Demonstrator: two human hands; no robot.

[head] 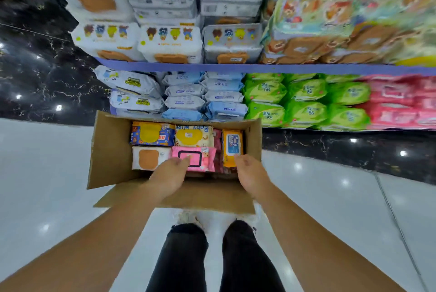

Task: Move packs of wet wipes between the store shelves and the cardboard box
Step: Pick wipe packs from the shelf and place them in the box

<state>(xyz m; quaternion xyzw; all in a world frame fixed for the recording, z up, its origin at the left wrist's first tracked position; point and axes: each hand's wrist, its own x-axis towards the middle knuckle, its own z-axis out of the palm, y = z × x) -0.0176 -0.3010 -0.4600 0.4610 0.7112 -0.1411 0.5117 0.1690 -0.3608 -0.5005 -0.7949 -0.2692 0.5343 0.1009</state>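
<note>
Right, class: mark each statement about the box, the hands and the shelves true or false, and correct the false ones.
1. The cardboard box stands on the floor, open. True.
2. The left hand is over the pink pack. True.
3. The right hand holds a green pack. False: it reaches near the orange pack; the green packs lie on the lower shelf.
4. The box is empty. False: several packs lie in it.
5. The shelf edge is purple. True.

Blurred upper-shelf packs (354, 15); left hand (171, 174) fingers (182, 161) partly hidden.
</note>
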